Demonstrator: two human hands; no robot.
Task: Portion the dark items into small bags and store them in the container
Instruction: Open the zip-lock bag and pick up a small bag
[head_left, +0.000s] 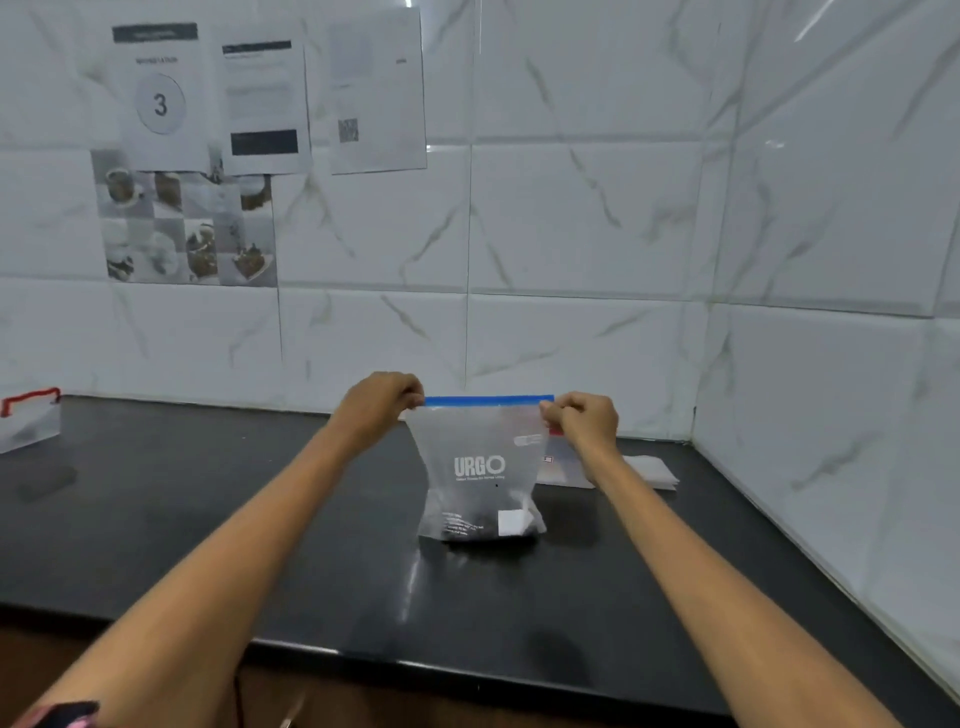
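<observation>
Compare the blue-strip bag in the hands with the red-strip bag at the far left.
The blue-strip bag stands mid-counter, its top corners pinched by the left hand and right hand; the red-strip bag sits untouched at the counter's left edge. Dark items show at the blue-strip bag's bottom; the other's contents are unclear. Both are translucent.

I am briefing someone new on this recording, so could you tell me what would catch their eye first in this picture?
First, the clear zip bag with a blue seal strip, standing upright in the middle of the black counter, with dark items at its bottom. The left hand and right hand each pinch one end of the bag's top edge. Next come the printed sheets taped to the white tiled wall, upper left.
</observation>
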